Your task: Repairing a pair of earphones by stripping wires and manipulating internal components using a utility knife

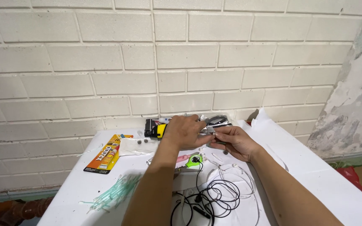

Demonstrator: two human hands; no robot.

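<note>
While both hands meet over the far middle of the table, I see them pinched together on one small silvery part. My left hand closes on it from the left, knuckles up; my right hand grips it from the right with fingertips. The part's long axis seems to run left to right between them, though it is too small to tell its kind. Both hands touch it, neither is nearer. Just toward me lie a green tool, white earbuds and a black cable in loose coils. Off left are a glue pack and pale green sticks.
</note>
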